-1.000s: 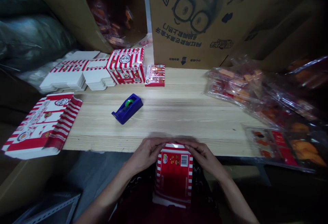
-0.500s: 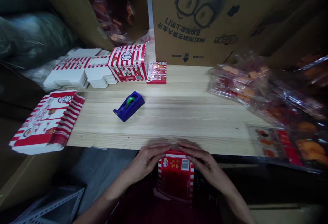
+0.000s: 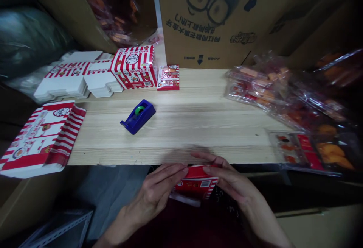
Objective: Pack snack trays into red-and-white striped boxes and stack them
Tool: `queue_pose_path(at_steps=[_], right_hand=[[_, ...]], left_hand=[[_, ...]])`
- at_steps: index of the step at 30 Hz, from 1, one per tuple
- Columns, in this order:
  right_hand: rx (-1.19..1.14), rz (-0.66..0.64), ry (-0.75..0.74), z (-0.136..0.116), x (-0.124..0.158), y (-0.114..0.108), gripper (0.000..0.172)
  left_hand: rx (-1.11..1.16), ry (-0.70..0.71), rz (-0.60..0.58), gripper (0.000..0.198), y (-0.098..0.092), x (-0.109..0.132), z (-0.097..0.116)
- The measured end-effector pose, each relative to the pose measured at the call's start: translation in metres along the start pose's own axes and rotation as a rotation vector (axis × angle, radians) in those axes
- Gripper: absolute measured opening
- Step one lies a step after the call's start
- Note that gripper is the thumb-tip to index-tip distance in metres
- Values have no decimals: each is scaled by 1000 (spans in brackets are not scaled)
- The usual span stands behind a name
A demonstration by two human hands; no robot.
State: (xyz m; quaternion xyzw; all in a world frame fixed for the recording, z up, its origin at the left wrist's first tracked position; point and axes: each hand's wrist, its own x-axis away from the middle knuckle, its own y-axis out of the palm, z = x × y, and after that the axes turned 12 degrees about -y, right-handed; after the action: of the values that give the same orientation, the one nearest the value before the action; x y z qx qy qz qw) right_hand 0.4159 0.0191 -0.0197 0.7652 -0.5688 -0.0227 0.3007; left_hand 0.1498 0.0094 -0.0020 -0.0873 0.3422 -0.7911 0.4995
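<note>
A red-and-white striped carton is between my hands at the table's front edge, close to my body. My left hand grips its left side, with the fingertips on the upper red flap. On the right side, my right hand holds the carton, its thumb near the same flap and its index finger reaching over the table edge. A barcode label shows on the carton's front panel. The lower part of the carton is dark against my clothing. A blue tape dispenser with green tape rests on the table ahead and to the left.
Flat striped cartons lie at the left edge. Stacked folded cartons, a built striped box and a small box stand behind. Plastic-wrapped packs pile at the right. A large cardboard box blocks the back of the wooden table.
The carton has tipped so its top flap shows more and its front panel looks shorter. My hands have shifted around its upper edge. The whole view has moved slightly.
</note>
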Motion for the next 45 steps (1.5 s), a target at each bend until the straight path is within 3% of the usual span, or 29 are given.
queue_pose_path(at_steps=[3, 7, 10, 14, 21, 24, 28, 30, 33, 34, 36, 39, 42, 45], right_hand=[[-196, 5, 47, 8, 1, -5, 47], [-203, 53, 5, 12, 2, -5, 39], [12, 28, -79, 6, 4, -1, 29], [568, 13, -312, -2, 3, 4, 29], [778, -27, -690, -7, -17, 9, 33], [784, -30, -694, -4, -26, 11, 32], [736, 34, -571, 15, -36, 3, 25], [733, 69, -508, 25, -39, -6, 31], [732, 105, -458, 33, -42, -20, 38], [731, 111, -454, 34, -42, -23, 39], [730, 113, -453, 35, -42, -26, 39], [703, 105, -456, 33, -41, -24, 38], [686, 112, -469, 30, -38, -22, 37], [715, 109, -491, 24, -33, -19, 36]], left_hand=[[49, 31, 3, 64, 0, 1, 0], [115, 9, -20, 59, -1, 1, -4], [135, -63, -47, 57, -1, 1, -8], [200, -198, -48, 49, -2, -5, -12], [417, -346, 30, 30, -18, -37, -25], [474, -416, -12, 27, -17, -43, -36], [528, -473, -108, 24, -13, -39, -49], [463, -493, 22, 31, -25, -39, -60], [163, -576, 522, 41, -69, -43, -88], [71, -633, 636, 39, -86, -45, -99], [44, -756, 620, 30, -118, -49, -121], [176, -829, 401, 37, -141, -56, -141], [317, -839, 289, 41, -138, -61, -142], [438, -856, 306, 44, -130, -63, -134]])
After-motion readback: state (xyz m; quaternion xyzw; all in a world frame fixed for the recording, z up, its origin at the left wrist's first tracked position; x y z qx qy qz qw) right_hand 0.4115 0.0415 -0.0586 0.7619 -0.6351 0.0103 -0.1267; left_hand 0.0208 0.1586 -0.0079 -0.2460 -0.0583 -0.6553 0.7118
